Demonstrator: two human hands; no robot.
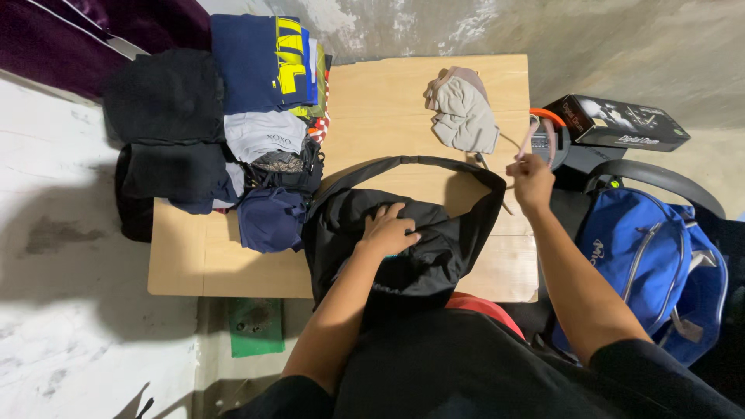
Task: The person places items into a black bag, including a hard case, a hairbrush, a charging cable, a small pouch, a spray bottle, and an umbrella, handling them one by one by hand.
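A black cloth bag [423, 256] with a long black strap [403, 163] lies on the near part of a small wooden table [372, 101]. My left hand [386, 230] rests flat on top of the bag, fingers spread. My right hand [532, 181] is raised at the table's right edge, fingers pinched on a thin pale cord [528, 143] that runs up from the hand. A crumpled beige garment [464, 112] lies on the far right part of the table, just beyond my right hand.
Folded clothes [233, 132] in black, navy and white are stacked along the table's left side. A blue backpack [660, 264] sits on the floor at the right, near a black box [625, 122]. A green object [256, 327] lies under the table's front edge.
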